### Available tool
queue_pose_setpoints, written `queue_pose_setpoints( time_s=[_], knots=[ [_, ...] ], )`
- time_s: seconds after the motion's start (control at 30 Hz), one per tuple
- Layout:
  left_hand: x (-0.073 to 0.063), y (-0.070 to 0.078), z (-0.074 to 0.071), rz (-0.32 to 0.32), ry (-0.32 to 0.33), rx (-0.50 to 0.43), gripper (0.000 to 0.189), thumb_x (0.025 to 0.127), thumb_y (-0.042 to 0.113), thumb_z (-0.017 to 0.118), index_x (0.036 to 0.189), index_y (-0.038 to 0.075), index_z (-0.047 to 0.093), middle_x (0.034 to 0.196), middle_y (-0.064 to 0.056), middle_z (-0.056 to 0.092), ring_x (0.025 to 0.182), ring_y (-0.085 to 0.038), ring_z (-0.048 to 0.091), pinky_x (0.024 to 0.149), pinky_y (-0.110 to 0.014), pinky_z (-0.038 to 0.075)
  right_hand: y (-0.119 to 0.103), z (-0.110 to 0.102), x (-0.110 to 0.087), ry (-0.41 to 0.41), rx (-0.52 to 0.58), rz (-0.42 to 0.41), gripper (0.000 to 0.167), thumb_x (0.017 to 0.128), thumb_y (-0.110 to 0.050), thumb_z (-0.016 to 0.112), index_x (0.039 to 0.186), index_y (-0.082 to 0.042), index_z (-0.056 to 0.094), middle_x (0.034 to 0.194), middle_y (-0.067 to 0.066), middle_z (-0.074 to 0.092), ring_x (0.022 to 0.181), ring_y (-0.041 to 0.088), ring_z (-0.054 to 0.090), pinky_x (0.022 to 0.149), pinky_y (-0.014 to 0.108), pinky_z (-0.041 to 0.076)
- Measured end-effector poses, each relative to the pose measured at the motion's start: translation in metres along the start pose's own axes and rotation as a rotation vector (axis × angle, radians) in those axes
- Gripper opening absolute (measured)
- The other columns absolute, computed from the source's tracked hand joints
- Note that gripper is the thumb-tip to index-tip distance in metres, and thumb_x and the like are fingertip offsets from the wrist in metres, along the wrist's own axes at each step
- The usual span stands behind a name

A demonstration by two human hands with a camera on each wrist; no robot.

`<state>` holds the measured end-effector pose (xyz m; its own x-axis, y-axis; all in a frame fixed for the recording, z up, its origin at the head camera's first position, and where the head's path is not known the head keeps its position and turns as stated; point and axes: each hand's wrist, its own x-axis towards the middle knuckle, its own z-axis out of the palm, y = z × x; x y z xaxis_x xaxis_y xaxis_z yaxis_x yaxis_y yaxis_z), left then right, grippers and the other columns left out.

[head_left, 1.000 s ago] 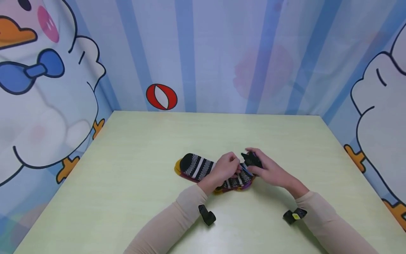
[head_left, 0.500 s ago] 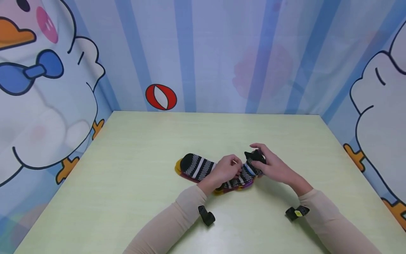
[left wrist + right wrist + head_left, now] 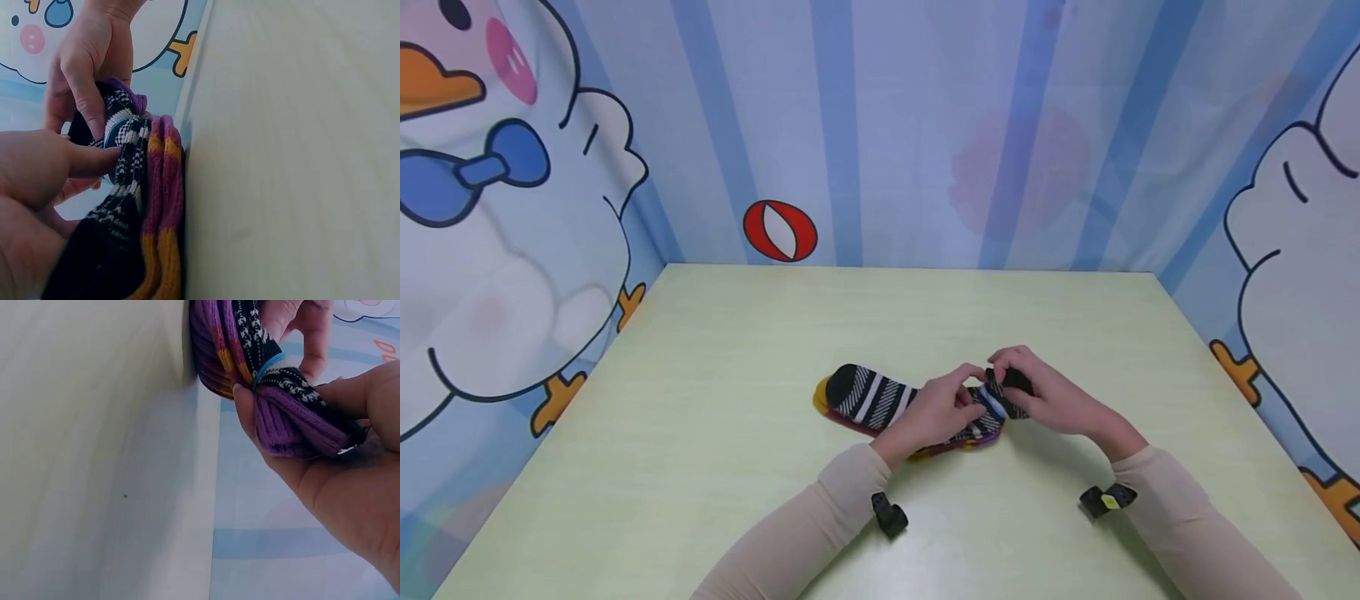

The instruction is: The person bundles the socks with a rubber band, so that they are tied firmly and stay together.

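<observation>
A bundle of knitted socks lies on the table, the black-and-white patterned sock [image 3: 880, 402] on top of mustard, maroon and purple ones. A light-blue band [image 3: 269, 367] circles the bundle near its cuffs. My left hand [image 3: 934, 410] lies over the middle of the socks, its thumb and index finger bent about them beside the band. In the left wrist view, the left thumb [image 3: 94, 160] presses on the patterned knit. My right hand [image 3: 1056, 396] grips the cuff end, with the purple cuff [image 3: 297, 422] between its thumb and fingers, raised off the table.
The pale wooden table [image 3: 775, 325] extends around the socks. A blue-striped backdrop [image 3: 895, 150] with cartoon ducks and a printed red-and-white ball stands along its back and sides. Both wrists carry small black cameras.
My right hand has shifted slightly right with the cuff end and its fingers have closed in toward the left hand. The left fingers have moved right and spread around the socks near the band.
</observation>
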<state>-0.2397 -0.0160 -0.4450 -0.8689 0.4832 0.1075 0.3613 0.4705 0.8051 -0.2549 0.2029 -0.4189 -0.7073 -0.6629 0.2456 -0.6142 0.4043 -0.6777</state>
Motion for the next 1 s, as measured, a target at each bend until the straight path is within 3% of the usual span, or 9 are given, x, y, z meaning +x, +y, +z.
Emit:
queue_pose_setpoints(
  time_s=[0.23, 0.4, 0.6, 0.83, 1.0],
  knots=[
    [0.002, 0.001, -0.008, 0.052, -0.057, 0.098, 0.025, 0.098, 0.011, 0.061, 0.122, 0.017, 0.060, 0.078, 0.004, 0.061, 0.064, -0.008, 0.053, 0.061, -0.022, 0.043, -0.001, -0.005, -0.001, -0.064, 0.039, -0.112, 0.023, 0.097, 0.012, 0.052, 0.104, -0.009, 0.047, 0.129, 0.009, 0.051, 0.121, 0.027, 0.050, 0.092, 0.042, 0.045],
    [0.004, 0.002, -0.011, 0.082, -0.076, 0.213, 0.019, 0.093, 0.003, 0.059, 0.107, 0.015, 0.059, 0.069, 0.005, 0.056, 0.058, -0.008, 0.048, 0.056, -0.021, 0.038, -0.001, -0.004, 0.001, -0.093, 0.056, -0.181, 0.022, 0.097, 0.011, 0.054, 0.104, -0.009, 0.047, 0.125, 0.009, 0.052, 0.110, 0.024, 0.050, 0.086, 0.037, 0.043],
    [0.004, 0.003, -0.012, 0.122, -0.064, 0.378, 0.016, 0.089, 0.005, 0.063, 0.090, 0.016, 0.050, 0.068, 0.004, 0.044, 0.058, -0.010, 0.041, 0.053, -0.021, 0.032, -0.004, -0.004, 0.001, -0.098, 0.052, -0.207, 0.023, 0.096, 0.011, 0.055, 0.104, -0.009, 0.048, 0.124, 0.010, 0.051, 0.108, 0.023, 0.048, 0.085, 0.033, 0.042],
    [0.004, 0.001, -0.011, 0.031, 0.022, 0.350, 0.012, 0.098, 0.011, 0.056, 0.095, 0.015, 0.046, 0.068, 0.002, 0.045, 0.059, -0.015, 0.047, 0.053, -0.024, 0.036, -0.006, -0.005, 0.002, -0.114, 0.057, -0.193, 0.022, 0.097, 0.010, 0.054, 0.103, -0.011, 0.050, 0.125, 0.009, 0.052, 0.109, 0.020, 0.047, 0.084, 0.033, 0.043],
    [0.005, -0.003, -0.012, -0.017, -0.012, 0.273, 0.009, 0.105, 0.017, 0.053, 0.100, 0.016, 0.045, 0.070, 0.001, 0.054, 0.056, -0.013, 0.052, 0.052, -0.023, 0.040, -0.006, -0.006, 0.002, -0.184, 0.085, -0.201, 0.018, 0.099, 0.006, 0.053, 0.102, -0.011, 0.048, 0.124, 0.009, 0.050, 0.111, 0.021, 0.047, 0.083, 0.034, 0.042]
  ],
)
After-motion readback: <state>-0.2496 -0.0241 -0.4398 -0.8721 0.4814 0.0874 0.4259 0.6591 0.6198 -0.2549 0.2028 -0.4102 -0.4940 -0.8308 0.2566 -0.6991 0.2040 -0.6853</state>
